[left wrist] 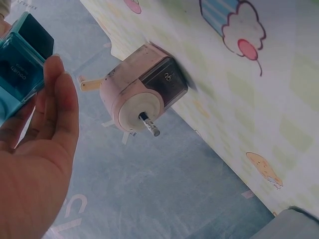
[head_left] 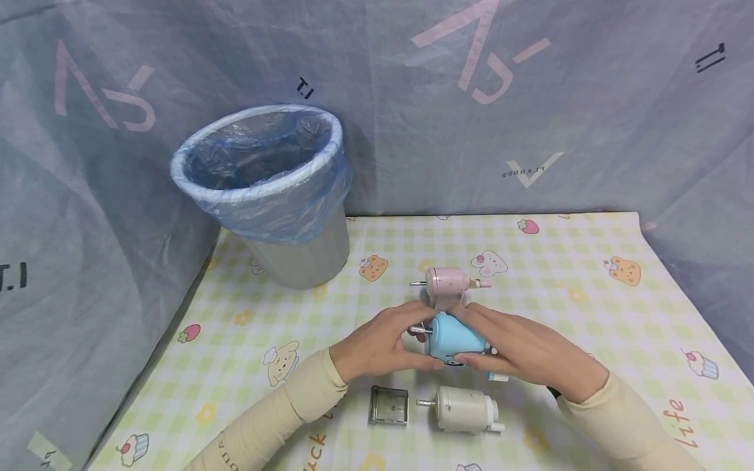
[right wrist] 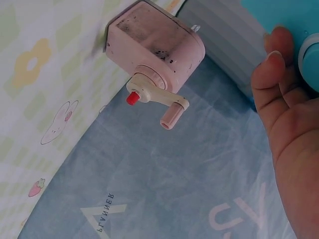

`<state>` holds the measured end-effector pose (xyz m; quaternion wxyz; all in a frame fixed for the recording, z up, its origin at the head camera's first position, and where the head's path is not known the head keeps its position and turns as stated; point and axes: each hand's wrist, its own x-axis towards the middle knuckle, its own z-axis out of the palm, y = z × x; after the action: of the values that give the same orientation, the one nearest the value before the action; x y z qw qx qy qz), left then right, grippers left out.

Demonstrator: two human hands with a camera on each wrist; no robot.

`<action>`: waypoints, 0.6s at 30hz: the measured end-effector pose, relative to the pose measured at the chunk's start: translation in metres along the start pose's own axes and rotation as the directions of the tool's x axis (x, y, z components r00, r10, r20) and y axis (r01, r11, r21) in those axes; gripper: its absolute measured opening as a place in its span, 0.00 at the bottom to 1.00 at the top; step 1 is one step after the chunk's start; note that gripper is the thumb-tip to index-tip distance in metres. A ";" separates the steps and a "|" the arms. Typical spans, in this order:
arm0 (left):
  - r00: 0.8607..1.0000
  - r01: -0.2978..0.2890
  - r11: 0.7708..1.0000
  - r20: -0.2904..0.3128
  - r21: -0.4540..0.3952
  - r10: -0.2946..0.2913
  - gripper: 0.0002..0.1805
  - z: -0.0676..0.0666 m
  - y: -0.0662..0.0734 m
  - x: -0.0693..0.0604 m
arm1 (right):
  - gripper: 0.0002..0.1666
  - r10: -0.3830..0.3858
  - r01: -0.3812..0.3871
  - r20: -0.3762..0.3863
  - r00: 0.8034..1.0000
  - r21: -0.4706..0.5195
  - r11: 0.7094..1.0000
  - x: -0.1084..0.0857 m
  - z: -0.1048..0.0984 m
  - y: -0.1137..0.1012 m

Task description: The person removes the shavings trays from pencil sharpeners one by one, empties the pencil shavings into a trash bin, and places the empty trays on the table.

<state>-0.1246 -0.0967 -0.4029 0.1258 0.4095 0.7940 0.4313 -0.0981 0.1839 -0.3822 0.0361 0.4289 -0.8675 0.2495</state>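
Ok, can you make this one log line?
left hand + right hand: hold blue sharpener | pink sharpener: behind | cream sharpener: nearer, beside tray

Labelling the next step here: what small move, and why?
Probably ease the drawer out of the blue sharpener: the left hand and right hand hold it, its drawer looks seated, and a loose tray lies beside the cream sharpener.
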 end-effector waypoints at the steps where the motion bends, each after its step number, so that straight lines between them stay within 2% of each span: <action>1: 1.000 -0.001 1.000 0.001 -0.001 0.001 0.35 0.000 0.000 0.000 | 0.35 0.002 -0.002 0.002 1.000 -0.001 1.000 0.000 0.000 0.000; 18: 1.000 0.008 1.000 0.028 0.023 -0.008 0.33 -0.002 0.002 0.000 | 0.33 0.016 -0.016 0.030 0.999 0.006 1.000 -0.002 -0.002 -0.002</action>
<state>-0.1249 -0.0969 -0.4007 0.1342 0.4138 0.7986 0.4158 -0.0955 0.1851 -0.3799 0.0200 0.4259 -0.8704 0.2462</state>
